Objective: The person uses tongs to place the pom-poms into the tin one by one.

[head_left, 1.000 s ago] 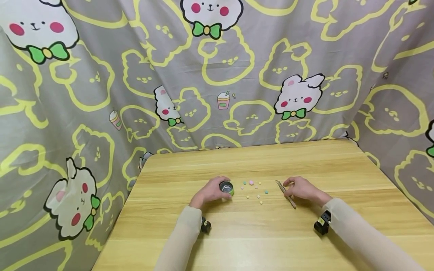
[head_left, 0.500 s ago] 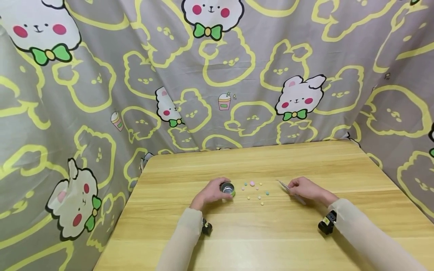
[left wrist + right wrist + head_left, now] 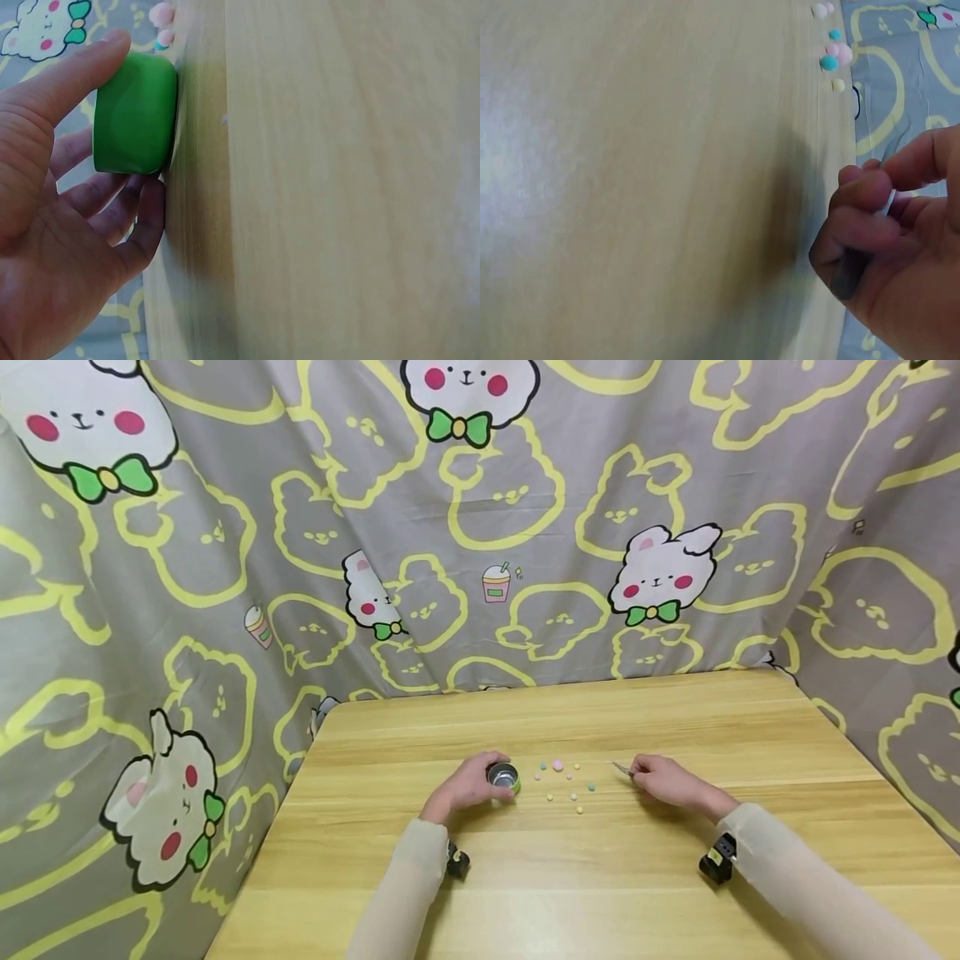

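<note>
My left hand holds a small round tin upright on the table, thumb on the near side and fingers on the far side. Its inside is shiny metal, and the left wrist view shows its smooth green outer wall. In my right hand is a slim pair of metal tweezers, gripped by curled fingers. The thin tip points left, while most of the handle is hidden in the palm. Between the hands lie several tiny balls, among them a pink ball, a teal ball and a yellow ball.
The wooden table extends around both hands. A grey curtain with cartoon prints hangs behind it and along both sides. Each wrist wears a small black camera, such as the right camera.
The tweezers, earlier slanting across the right fingers with their handle showing, have been lifted and drawn into the right hand's grip. The left hand, tin and small balls stay in place.
</note>
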`<state>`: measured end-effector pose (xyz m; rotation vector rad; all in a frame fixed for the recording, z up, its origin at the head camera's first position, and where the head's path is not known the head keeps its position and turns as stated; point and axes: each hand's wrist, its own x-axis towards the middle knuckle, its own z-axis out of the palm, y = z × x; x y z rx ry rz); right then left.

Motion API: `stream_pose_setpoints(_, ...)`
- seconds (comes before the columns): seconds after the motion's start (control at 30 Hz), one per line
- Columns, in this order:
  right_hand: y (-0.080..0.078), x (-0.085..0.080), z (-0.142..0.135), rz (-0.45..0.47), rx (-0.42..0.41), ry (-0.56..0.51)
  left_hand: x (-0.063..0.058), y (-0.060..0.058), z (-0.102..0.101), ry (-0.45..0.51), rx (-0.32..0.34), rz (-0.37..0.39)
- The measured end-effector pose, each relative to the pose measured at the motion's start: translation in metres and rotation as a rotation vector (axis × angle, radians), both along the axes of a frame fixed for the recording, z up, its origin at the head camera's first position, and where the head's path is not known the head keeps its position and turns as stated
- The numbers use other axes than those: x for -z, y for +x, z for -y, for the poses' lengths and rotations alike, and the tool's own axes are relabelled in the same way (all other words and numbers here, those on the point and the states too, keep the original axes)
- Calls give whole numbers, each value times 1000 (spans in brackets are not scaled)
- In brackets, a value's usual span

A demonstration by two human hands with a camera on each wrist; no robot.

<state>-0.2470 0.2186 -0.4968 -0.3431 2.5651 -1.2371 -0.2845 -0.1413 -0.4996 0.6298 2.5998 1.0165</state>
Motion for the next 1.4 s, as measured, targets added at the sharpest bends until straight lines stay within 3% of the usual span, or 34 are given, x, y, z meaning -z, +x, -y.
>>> stream_pose_setpoints(0.4, 3, -2, 11, -145, -116, 66, -3, -2, 1, -23, 14, -3)
stream_pose_setpoints(0.73, 2, -4, 13, -165, -181, 91, -1, -2, 2, -12, 25, -17)
stream_pose_setpoints(0.97, -1, 4, 12, -359, -242, 202, -2, -1, 2, -7, 24, -12)
stream_pose_setpoints(1.13, -1, 7, 12, -419, -255, 234, -2, 0, 2, -5, 24, -9)
stream_pose_setpoints(1.4, -2, 12, 11, -439, -260, 285, -1, -2, 3, -15, 21, -8)
